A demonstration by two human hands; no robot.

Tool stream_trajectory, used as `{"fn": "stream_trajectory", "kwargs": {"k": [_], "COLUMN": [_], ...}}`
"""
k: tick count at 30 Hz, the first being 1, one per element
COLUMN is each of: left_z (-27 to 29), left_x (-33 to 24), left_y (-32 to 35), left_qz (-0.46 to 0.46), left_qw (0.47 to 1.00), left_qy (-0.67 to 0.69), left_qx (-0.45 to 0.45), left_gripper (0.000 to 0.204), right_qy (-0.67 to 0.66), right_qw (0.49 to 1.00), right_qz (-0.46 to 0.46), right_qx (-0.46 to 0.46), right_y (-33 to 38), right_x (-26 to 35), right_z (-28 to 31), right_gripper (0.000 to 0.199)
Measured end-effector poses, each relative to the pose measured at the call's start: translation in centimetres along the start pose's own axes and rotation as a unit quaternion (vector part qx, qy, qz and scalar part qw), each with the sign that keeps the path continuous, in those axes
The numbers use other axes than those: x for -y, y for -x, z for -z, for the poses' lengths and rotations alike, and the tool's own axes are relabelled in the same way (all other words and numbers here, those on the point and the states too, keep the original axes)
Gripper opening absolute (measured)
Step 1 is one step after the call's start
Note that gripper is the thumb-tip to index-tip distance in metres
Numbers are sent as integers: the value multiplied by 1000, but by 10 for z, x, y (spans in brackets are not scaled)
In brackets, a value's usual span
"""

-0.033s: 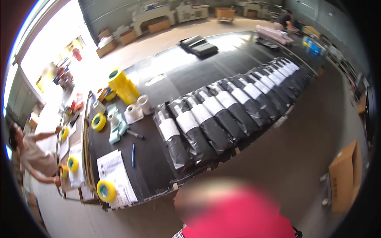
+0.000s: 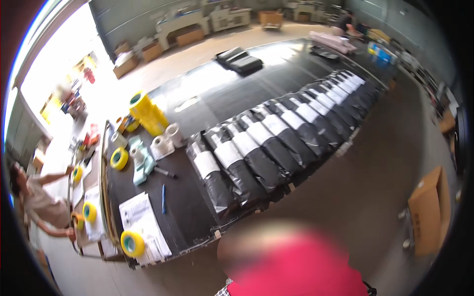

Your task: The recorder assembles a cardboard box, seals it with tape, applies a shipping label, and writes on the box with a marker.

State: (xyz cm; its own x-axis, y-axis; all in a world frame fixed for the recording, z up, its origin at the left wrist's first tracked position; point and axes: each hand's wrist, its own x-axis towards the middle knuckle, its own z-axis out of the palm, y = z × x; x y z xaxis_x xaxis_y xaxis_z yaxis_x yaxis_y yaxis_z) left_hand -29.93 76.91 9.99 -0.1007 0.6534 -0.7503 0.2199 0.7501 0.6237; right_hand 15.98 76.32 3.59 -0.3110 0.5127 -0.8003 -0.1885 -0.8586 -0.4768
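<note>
Where my hands are: as neither shows, I cannot tell whether they are wide, narrow or holding something.
Lower edge: a red garment [image 2: 306,266], partly blurred, fills the middle, with a bit of checked cloth [image 2: 224,290] at its left.
Packages [image 2: 291,144]: black, each with a white label, they lie side by side along the near side of the black table [image 2: 187,217], the row running away to my right.
Near left corner: sheets [image 2: 147,212] lie on the table, a yellow tape roll [image 2: 140,241] resting on them; a blue pen [image 2: 164,199] lies just beside, between them and the row.
Carton [image 2: 428,217]: brown, on the floor to my right, well apart from the table.
Past the pen: I see a dark marker [image 2: 165,172] near a pale teal strip [image 2: 142,170], with white rolls [image 2: 174,134] and a stack of yellow rolls [image 2: 145,116] farther back.
Cart [image 2: 94,183]: on my left beside the table's end, carrying papers and tape; another person [image 2: 47,202] has both hands on its frame.
Far side of the table: a folded black bundle [image 2: 239,60] lies there, and a pink bundle [image 2: 333,43] lies off to the right.
Back wall: cartons [image 2: 190,37] and pale machines [image 2: 230,18] stand along it.
</note>
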Motion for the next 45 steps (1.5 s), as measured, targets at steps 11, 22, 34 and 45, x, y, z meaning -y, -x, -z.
{"fn": "stream_trajectory", "kwargs": {"k": [11,22,34,45], "left_z": [70,186,69,43], "left_x": [-87,-92,-142,-147], "left_y": [-141,-205,-236,-246], "left_qz": [-48,-61,-65,-35], "left_qw": [970,956,952,943], "left_qy": [-147,-169,-172,-213], "left_qx": [185,232,247,254], "left_gripper": [23,25,27,29], "right_qy": [-395,457,601,579], "right_qw": [772,502,545,503], "right_qz": [108,392,23,-57], "right_qx": [-487,-621,-584,-638], "right_y": [96,97,54,123], "right_x": [-119,83,227,236], "right_z": [44,-178,5,118], "right_gripper": [25,42,52,47]}}
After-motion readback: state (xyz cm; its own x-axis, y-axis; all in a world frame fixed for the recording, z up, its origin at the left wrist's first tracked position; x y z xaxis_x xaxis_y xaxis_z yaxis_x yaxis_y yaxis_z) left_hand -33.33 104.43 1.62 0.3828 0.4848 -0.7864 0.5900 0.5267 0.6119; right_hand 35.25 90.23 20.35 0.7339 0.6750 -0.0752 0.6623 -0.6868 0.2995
